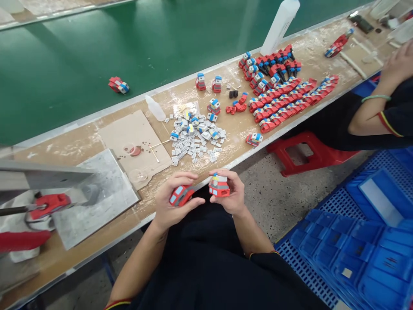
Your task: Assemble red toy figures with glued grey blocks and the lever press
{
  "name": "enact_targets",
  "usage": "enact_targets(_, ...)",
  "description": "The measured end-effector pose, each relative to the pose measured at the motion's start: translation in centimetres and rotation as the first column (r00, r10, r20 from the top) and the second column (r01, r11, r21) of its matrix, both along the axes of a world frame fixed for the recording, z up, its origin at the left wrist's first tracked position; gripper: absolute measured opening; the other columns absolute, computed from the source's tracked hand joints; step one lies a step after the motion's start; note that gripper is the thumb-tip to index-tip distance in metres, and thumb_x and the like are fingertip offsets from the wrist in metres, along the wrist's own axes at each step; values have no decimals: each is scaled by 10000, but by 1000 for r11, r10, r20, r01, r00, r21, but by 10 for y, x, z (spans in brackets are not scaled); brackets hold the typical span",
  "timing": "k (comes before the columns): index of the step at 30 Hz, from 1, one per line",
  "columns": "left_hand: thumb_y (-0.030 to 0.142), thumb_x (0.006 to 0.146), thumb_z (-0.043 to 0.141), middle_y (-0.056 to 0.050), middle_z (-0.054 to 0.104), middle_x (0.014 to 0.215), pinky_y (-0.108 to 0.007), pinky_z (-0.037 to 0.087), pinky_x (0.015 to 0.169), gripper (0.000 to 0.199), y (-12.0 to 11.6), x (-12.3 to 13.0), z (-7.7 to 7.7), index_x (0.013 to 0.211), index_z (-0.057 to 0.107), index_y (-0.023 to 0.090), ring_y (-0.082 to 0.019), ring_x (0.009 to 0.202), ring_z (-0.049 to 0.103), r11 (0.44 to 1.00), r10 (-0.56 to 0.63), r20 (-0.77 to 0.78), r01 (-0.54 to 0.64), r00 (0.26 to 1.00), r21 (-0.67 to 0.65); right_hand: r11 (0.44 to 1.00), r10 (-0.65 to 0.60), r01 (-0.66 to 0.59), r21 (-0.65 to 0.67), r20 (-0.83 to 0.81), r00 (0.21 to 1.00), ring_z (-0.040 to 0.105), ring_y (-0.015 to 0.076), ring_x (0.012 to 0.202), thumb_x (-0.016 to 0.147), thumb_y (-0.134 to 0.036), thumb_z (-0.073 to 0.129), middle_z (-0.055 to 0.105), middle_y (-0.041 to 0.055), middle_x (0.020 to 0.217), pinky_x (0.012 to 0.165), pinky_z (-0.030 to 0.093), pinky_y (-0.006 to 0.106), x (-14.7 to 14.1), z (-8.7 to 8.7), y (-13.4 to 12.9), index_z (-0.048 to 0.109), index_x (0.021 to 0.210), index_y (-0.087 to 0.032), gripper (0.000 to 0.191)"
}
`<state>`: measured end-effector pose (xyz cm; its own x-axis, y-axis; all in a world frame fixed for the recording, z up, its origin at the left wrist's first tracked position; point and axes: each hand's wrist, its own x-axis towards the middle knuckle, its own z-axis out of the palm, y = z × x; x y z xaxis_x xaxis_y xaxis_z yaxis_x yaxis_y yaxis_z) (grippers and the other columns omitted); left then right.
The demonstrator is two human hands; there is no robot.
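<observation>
Both hands are held up at the table's front edge, close together. My left hand (172, 200) is closed around a red toy vehicle part (181, 195) with pale blue windows and a grey stripe. In my right hand (232, 191) is a red and white toy vehicle part (219, 186), with a grey band and a bit of blue and yellow on top. The two pieces are apart. Just beyond them lies a pile of small grey-white parts (193, 146), with several blue-topped pieces among them.
Rows of red toy parts (284, 103) fill the table's right side. A white bottle (280, 26) stands behind them. A cardboard sheet (129, 129) with swabs lies left, beside a press-like machine (48, 206). Blue bins (345, 249) and a red stool (306, 150) are right, near another person's arm (377, 99).
</observation>
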<state>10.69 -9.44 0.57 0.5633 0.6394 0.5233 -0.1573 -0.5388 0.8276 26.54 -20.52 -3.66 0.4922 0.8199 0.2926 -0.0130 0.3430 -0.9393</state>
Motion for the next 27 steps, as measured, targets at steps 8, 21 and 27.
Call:
enact_targets(8, 356, 836, 911, -45, 822, 906, -333, 670, 801, 291, 2, -15, -21, 991, 719, 203, -209, 856, 805, 985, 138, -102, -147, 985, -89, 998, -29, 36, 49, -119, 992, 726, 177, 741, 690, -663, 964, 780, 67, 1140, 670, 634, 351, 9, -5, 0, 632, 1121, -313, 647)
enact_targets(21, 268, 853, 867, -6, 824, 938, -264, 637, 849, 227, 4, -33, -41, 1031, 732, 232, -169, 888, 805, 972, 189, -220, -214, 957, -98, 971, 38, 17, 240, -227, 973, 645, 100, 596, 723, -629, 958, 779, -32, 978, 517, 490, 206, 14, 5, 4, 689, 1150, -413, 549)
enact_targets(27, 361, 866, 837, -15, 831, 931, -304, 644, 842, 212, 3, -41, -49, 1012, 747, 236, -198, 876, 810, 962, 204, -323, -251, 924, -109, 984, -107, 118, 132, -91, 990, 718, 157, 666, 726, -721, 909, 810, 19, 1036, 604, 600, 293, 37, 6, 0, 652, 1147, -344, 620)
